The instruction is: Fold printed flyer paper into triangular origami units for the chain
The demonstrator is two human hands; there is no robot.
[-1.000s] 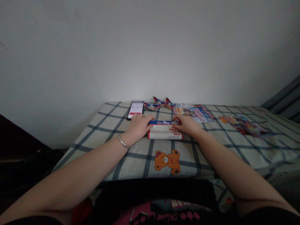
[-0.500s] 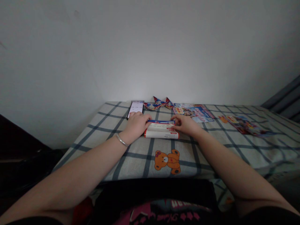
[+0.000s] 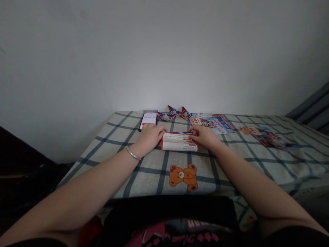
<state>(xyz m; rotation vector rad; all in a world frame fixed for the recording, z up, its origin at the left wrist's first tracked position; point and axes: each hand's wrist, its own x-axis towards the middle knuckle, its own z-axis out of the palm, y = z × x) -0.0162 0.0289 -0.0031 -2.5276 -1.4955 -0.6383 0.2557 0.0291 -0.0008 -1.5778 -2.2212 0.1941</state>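
A folded white leaflet (image 3: 179, 141) with red and blue print lies on the checked bedsheet (image 3: 144, 171). My left hand (image 3: 149, 136), a silver bracelet on its wrist, rests at the leaflet's left end with its fingers curled onto the edge. At the right end, my right hand (image 3: 204, 136) pinches the folded paper with bent fingers. Both hands press the leaflet down against the sheet.
A phone (image 3: 148, 119) with a lit screen lies behind my left hand. Folded paper shapes (image 3: 174, 113) sit by the wall. Two colourful flyers (image 3: 214, 122) (image 3: 268, 138) lie to the right. An orange bear print (image 3: 184, 176) marks the sheet.
The leaflet has been folded down further, so its blue top strip is now nearly hidden. Both hands shifted slightly along its ends.
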